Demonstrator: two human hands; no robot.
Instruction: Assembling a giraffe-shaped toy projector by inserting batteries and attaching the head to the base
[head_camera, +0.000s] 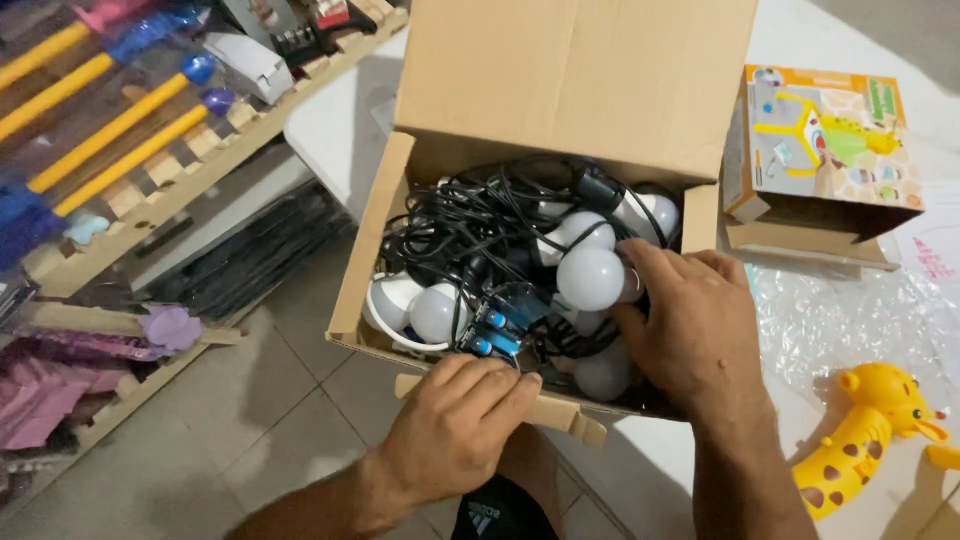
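Observation:
An open cardboard box sits at the edge of a white table, filled with tangled black cables and several white round bulbs. My left hand rests on the box's near flap, fingers curled over the edge next to small blue parts. My right hand reaches inside the box at the right, fingers pressed among the bulbs and cables; what the fingertips hold is hidden.
A printed toy carton lies on the table at the right, above clear bubble wrap. A yellow spotted giraffe toy lies at the lower right. Wooden shelves with yellow-handled tools stand at the left over a tiled floor.

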